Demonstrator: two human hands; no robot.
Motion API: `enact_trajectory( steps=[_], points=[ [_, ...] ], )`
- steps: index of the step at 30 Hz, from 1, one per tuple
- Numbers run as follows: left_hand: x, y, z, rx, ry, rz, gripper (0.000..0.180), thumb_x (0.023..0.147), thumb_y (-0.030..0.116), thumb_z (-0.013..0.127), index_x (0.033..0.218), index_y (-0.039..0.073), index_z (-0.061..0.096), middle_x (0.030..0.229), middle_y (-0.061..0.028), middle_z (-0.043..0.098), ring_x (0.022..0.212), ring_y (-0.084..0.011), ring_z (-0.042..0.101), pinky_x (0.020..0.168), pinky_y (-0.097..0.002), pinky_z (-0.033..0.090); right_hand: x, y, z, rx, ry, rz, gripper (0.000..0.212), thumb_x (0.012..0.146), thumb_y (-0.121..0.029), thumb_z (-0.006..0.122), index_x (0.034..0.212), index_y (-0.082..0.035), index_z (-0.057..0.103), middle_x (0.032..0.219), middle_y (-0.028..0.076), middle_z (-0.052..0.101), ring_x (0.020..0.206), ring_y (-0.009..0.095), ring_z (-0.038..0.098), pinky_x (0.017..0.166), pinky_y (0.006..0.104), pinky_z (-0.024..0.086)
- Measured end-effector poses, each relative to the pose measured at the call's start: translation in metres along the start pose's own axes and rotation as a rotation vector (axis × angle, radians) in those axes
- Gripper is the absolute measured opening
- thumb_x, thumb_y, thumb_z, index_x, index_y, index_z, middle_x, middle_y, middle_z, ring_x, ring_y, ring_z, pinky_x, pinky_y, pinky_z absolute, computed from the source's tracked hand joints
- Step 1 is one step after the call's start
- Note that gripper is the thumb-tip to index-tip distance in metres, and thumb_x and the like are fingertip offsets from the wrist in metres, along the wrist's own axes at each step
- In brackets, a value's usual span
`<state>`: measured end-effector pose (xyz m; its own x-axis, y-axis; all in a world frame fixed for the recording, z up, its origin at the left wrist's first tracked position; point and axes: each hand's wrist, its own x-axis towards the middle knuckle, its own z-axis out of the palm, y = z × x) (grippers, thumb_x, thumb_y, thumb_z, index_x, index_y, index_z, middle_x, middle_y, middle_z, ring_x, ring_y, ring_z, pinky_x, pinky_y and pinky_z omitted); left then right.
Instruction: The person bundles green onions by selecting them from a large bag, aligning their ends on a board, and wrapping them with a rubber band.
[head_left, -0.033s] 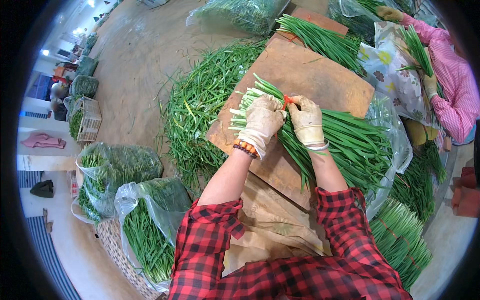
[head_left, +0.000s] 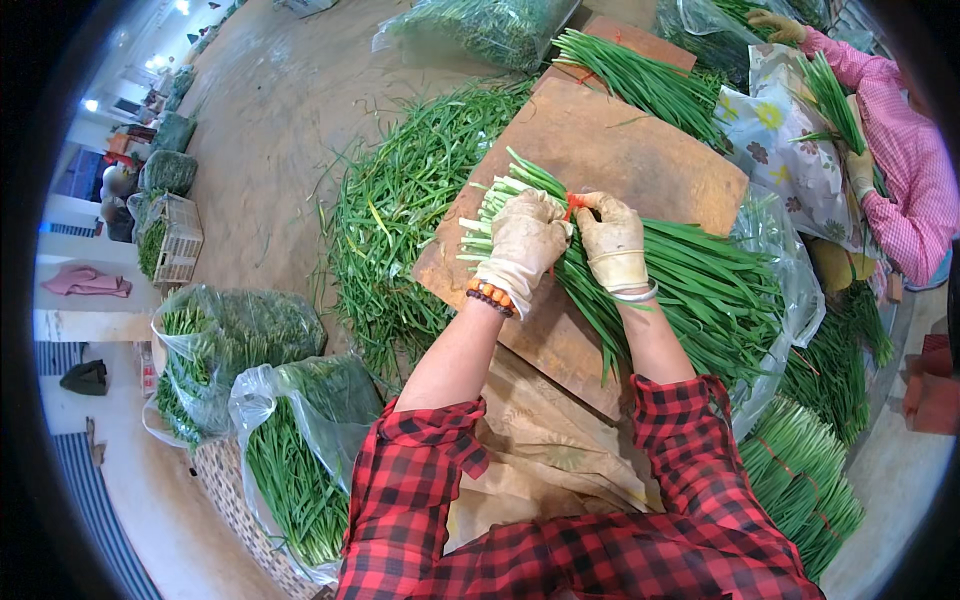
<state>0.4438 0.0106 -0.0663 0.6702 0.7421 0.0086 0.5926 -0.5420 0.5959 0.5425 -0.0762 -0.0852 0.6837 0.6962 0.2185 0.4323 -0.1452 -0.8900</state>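
A large bunch of garlic chives (head_left: 690, 275) lies across a brown board (head_left: 620, 150), pale cut ends to the left and green leaves fanning to the right. Around its stem part runs a red tie (head_left: 574, 205). My left hand (head_left: 528, 235), in a soiled pale glove, is closed over the stems just left of the tie. My right hand (head_left: 612, 235), gloved alike, has its fingers pinched together at the tie on the other side. The fingertips partly hide the tie, so whether it is knotted cannot be seen.
Loose leaves (head_left: 390, 210) heap on the floor left of the board. Another tied bunch (head_left: 640, 85) rests beyond it. Bagged chives (head_left: 300, 450) stand at lower left, more tied bunches (head_left: 800, 480) at lower right. A co-worker in a pink checked sleeve (head_left: 910, 180) holds chives at right.
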Motion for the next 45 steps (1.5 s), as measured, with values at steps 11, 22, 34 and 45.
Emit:
enact_trajectory(
  steps=[11,22,34,45],
  points=[
    [-0.002,-0.009,0.000,-0.046,0.069,0.116,0.012,0.073,0.020,0.062,0.072,0.008,0.065,0.080,-0.0136,0.062,0.078,-0.0326,0.060,0.070,-0.0422,0.048,0.005,0.006,-0.010,0.176,-0.245,-0.087,0.026,0.086,-0.015,0.060,0.103,0.004,0.064,0.098,0.013,0.067,0.089,0.018,0.062,0.084,0.0268,0.046],
    [-0.012,-0.006,-0.010,-0.334,-0.001,0.068,0.036,0.066,0.027,0.068,0.099,0.012,0.066,0.108,-0.0085,0.058,0.105,-0.0259,0.053,0.094,-0.0335,0.041,-0.018,-0.023,0.001,-0.037,-0.083,-0.421,0.014,0.088,-0.004,0.052,0.089,0.000,0.065,0.095,0.011,0.067,0.093,0.022,0.061,0.097,0.0389,0.038],
    [-0.042,-0.032,0.000,-0.375,0.103,0.324,0.017,0.069,0.007,0.067,0.086,0.005,0.067,0.109,-0.0154,0.059,0.109,-0.0338,0.052,0.098,-0.0419,0.039,0.002,-0.048,-0.027,0.223,-0.350,0.041,0.020,0.090,-0.017,0.055,0.099,-0.002,0.065,0.092,0.006,0.064,0.083,0.011,0.058,0.073,0.0256,0.046],
    [-0.053,-0.031,-0.043,-0.929,-0.379,0.285,0.014,0.078,0.007,0.066,0.091,0.004,0.070,0.138,-0.0036,0.044,0.140,-0.0207,0.010,0.113,-0.0366,0.006,-0.081,-0.004,-0.018,1.063,-0.854,0.465,0.037,0.096,-0.014,0.035,0.130,-0.001,0.040,0.130,0.019,0.048,0.121,0.028,0.047,0.103,0.0382,0.038]
  ],
)
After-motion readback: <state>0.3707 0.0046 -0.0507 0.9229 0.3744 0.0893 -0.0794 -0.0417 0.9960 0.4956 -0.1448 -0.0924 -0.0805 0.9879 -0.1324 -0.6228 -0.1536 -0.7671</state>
